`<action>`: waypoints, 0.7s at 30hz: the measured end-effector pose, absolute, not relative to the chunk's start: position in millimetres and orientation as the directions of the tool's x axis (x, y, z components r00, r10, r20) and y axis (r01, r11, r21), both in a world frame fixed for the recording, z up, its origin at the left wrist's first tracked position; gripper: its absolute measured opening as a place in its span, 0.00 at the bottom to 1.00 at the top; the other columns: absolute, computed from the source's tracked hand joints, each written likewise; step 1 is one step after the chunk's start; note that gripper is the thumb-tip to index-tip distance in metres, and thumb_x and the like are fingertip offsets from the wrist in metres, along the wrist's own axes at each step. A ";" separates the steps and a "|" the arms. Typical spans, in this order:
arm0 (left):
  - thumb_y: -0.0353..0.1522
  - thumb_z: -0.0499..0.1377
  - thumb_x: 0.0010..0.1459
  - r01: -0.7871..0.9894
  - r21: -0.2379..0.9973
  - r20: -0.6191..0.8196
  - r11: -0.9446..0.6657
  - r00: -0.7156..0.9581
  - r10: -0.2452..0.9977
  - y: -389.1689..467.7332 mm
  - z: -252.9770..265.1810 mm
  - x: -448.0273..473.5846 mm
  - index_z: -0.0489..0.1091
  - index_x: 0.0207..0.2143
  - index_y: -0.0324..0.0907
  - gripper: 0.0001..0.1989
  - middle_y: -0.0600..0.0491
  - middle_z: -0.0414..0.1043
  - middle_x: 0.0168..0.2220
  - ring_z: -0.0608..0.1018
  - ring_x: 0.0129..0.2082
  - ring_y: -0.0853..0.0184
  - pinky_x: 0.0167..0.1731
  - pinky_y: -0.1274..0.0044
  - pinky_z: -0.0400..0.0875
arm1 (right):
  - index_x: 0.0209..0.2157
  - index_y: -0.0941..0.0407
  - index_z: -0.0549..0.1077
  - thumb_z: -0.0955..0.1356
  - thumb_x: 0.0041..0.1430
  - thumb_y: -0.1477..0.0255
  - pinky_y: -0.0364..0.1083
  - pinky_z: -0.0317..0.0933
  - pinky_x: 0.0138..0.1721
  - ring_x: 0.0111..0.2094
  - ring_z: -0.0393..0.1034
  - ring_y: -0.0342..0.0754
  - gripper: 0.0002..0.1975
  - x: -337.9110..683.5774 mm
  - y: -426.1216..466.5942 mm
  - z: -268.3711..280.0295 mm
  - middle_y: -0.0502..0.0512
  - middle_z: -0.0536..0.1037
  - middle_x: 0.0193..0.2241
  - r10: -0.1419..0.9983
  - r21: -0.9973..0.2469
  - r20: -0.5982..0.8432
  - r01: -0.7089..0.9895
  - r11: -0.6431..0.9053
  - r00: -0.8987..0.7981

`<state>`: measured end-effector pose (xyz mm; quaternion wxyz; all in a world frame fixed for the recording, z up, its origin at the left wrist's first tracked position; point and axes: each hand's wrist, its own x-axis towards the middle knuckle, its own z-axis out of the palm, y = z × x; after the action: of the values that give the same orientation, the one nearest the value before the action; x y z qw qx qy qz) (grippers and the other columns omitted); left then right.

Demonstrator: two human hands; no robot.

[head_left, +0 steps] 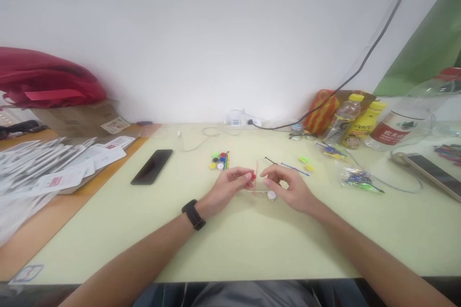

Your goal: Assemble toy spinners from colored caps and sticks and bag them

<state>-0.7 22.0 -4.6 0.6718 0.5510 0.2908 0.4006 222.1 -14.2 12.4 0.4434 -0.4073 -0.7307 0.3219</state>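
A small red plastic piece (253, 176) is pinched between the thumb and fingers of my left hand (234, 183), which wears a black watch. Beside that piece stands a thin red stick (256, 172), blurred and upright. Just right of the stick is my right hand (286, 184), its thumb and index finger slightly apart with nothing visible between them. Below the hands lie a thin pale stick (257, 191) and a round white piece (271, 195). Several coloured round pieces (219, 160) sit beyond my left hand. A blue stick (294, 169) and yellow-green pieces (306, 164) lie beyond my right.
A black phone (151, 167) lies at left, near a heap of paper packets (72, 168) and a cardboard box (79, 117). Bottles (392, 127) stand at back right. Bagged parts (360, 179) and another phone (434, 172) are on the right. A cable (374, 48) runs down the wall.
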 end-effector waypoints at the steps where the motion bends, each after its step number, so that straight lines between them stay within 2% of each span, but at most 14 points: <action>1: 0.38 0.67 0.61 -0.223 0.972 0.050 0.077 0.513 0.857 21.9 -4.4 -0.7 0.79 0.44 0.39 0.13 0.49 0.77 0.35 0.77 0.37 0.66 0.44 0.71 0.72 | 0.41 0.53 0.75 0.68 0.66 0.65 0.44 0.60 0.26 0.26 0.69 0.45 0.08 221.9 -14.3 12.3 0.48 0.73 0.23 0.880 -0.826 0.382 0.323 0.462 -0.280; 7: 0.38 0.67 0.61 -0.222 0.970 0.034 0.097 0.520 0.853 21.9 -3.9 -0.7 0.79 0.44 0.40 0.12 0.50 0.76 0.36 0.76 0.36 0.68 0.43 0.74 0.70 | 0.41 0.53 0.74 0.66 0.67 0.67 0.44 0.60 0.25 0.24 0.69 0.45 0.07 220.3 -15.0 11.3 0.47 0.72 0.22 0.877 -0.822 0.357 0.338 0.458 -0.320; 12: 0.38 0.67 0.61 -0.197 0.978 0.047 0.067 0.525 0.850 21.6 -6.2 -0.8 0.79 0.44 0.40 0.13 0.50 0.77 0.35 0.76 0.36 0.68 0.41 0.74 0.70 | 0.36 0.53 0.70 0.67 0.65 0.69 0.43 0.56 0.24 0.22 0.61 0.43 0.04 221.0 -13.0 5.5 0.45 0.68 0.21 0.876 -0.787 0.438 0.387 0.482 -0.201; 21: 0.38 0.67 0.61 -0.131 0.991 0.064 0.009 0.542 0.838 18.3 -3.4 0.1 0.78 0.44 0.39 0.14 0.48 0.78 0.36 0.77 0.34 0.68 0.40 0.75 0.72 | 0.31 0.53 0.65 0.69 0.62 0.68 0.43 0.51 0.22 0.20 0.56 0.41 0.09 218.9 -13.0 1.1 0.44 0.65 0.21 0.862 -0.757 0.459 0.413 0.507 -0.217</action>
<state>0.1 18.3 -3.4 0.6453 0.5955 0.2966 0.3755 218.9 -13.0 1.1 0.4538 -0.4308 -0.7399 0.2471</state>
